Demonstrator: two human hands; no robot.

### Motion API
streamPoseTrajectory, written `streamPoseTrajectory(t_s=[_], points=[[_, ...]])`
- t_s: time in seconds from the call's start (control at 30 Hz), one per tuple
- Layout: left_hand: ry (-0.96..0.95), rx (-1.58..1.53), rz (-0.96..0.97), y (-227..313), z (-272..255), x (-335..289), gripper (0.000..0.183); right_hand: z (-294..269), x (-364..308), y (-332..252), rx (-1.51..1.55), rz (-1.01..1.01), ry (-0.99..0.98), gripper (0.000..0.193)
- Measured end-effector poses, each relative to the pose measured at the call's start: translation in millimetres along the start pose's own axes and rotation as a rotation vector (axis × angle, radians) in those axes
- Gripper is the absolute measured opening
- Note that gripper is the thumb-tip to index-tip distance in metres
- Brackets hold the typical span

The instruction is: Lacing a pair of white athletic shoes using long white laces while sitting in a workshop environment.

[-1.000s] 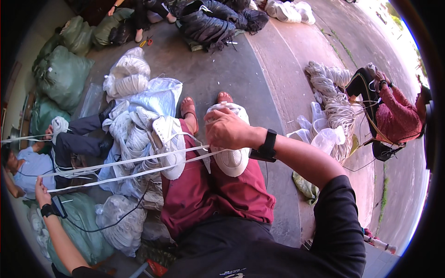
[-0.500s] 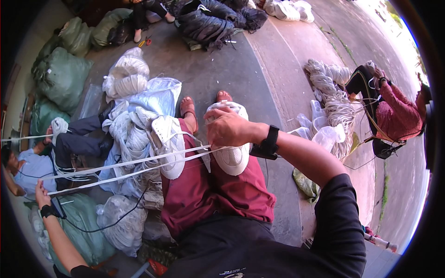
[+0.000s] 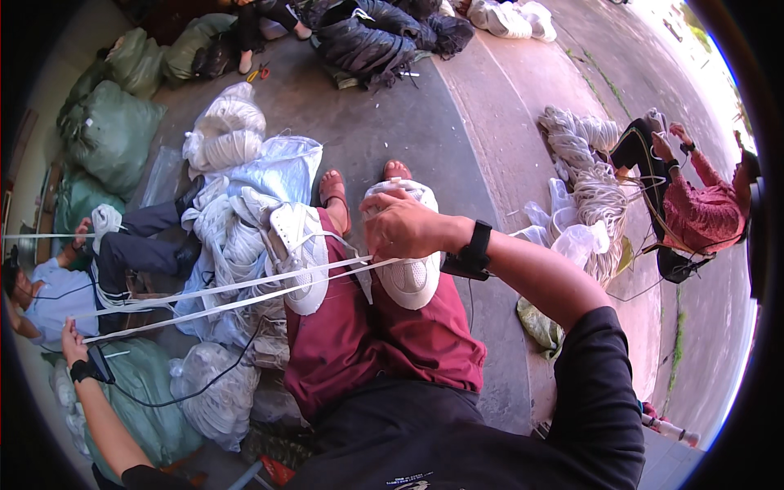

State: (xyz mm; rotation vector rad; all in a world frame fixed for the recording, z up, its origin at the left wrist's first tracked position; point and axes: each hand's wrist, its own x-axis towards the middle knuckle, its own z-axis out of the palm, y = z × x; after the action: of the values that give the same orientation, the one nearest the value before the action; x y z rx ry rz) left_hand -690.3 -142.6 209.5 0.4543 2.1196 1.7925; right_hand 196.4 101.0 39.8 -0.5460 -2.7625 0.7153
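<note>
Two white sneakers rest on my thighs: the left sneaker and the right sneaker. My right hand is over the opening of the right sneaker, its fingers closed in a pinch on a flat white shoelace. From there two strands of the lace stretch taut across my left thigh to the far left. At that end my left hand grips the strands, arm extended. The fingertips of the right hand are partly hidden. A lace also lies loosely over the left sneaker's tongue.
Bundles of white laces and a pale sack lie left of my legs. Green sacks stand behind. One seated person works at the left, another at the right beside coiled cord. Orange-handled scissors lie on the floor.
My hands and the stretched lace stay almost in place. The person at the right has raised one hand away from the other. The view has shifted very slightly.
</note>
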Motion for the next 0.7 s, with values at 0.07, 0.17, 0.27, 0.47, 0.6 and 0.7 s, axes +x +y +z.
streamPoseTrajectory(t_s=[0.07, 0.17, 0.27, 0.47, 0.6, 0.7], points=[[-0.024, 0.02, -0.036, 1.4, -5.3, -1.1, 0.019, 3.9, 3.5, -3.3, -0.013, 0.059, 0.062, 0.013], [-0.042, 0.043, -0.065, 12.7, -19.5, 2.3, 0.017, 2.5, 10.0, -8.2, -0.003, 0.07, 0.083, 0.011], [-0.04, 0.02, -0.01, 31.0, -29.4, -2.6, 0.014, 0.4, 14.2, -15.7, -0.048, 0.029, 0.084, 0.013], [-0.173, -0.072, -0.161, 19.4, -18.4, -61.2, 0.018, -19.4, 31.6, -56.1, 0.037, 0.047, -0.061, 0.018], [-0.178, -0.177, -0.11, 49.2, 12.4, -123.3, 0.012, -35.4, 27.7, -106.2, 0.074, 0.086, -0.052, 0.015], [-0.208, -0.216, -0.096, 77.7, 1.7, -157.4, 0.02, -47.0, 28.6, -134.5, 0.065, 0.057, -0.081, 0.009]])
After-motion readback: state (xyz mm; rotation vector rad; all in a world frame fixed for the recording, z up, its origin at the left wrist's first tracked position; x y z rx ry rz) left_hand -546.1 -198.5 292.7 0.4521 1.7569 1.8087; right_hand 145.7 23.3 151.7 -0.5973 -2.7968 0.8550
